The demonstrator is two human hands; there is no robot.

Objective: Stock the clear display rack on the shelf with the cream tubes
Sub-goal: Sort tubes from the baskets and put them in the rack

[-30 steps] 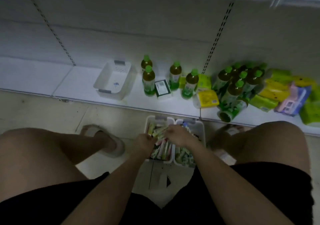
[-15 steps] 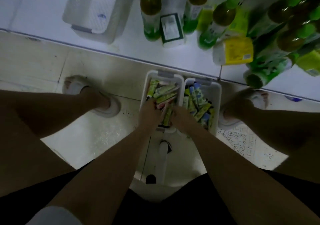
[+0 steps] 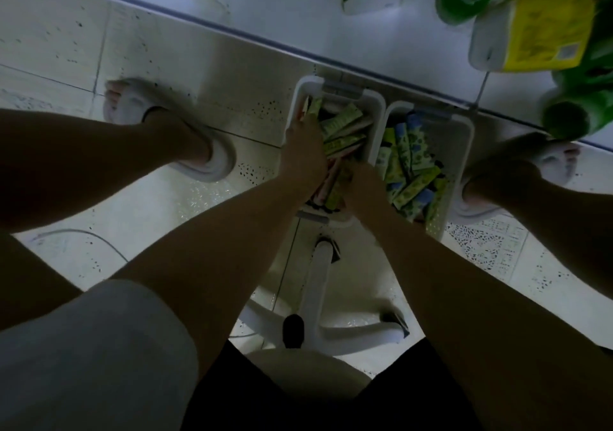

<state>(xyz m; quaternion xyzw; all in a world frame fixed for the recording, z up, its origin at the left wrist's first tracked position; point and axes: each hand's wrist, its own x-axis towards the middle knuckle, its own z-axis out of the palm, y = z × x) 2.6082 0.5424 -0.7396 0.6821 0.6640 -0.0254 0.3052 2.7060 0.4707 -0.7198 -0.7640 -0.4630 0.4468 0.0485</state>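
Below, we see two white baskets side by side on floor, against shelf edge [image 3: 232, 32]. Left basket [image 3: 376, 105] and right basket [image 3: 464, 152] both full of cream tubes [image 3: 341, 122]. Our left hand [image 3: 303, 155] reaches in, fingers curled among tubes; grip unclear. Our right hand [image 3: 360, 178] buried in same basket, fingers hidden. Yellow pack [image 3: 544, 29] on shelf.

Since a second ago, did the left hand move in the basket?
Yes. The left hand slid toward the far end of the left basket, nearer the shelf edge.
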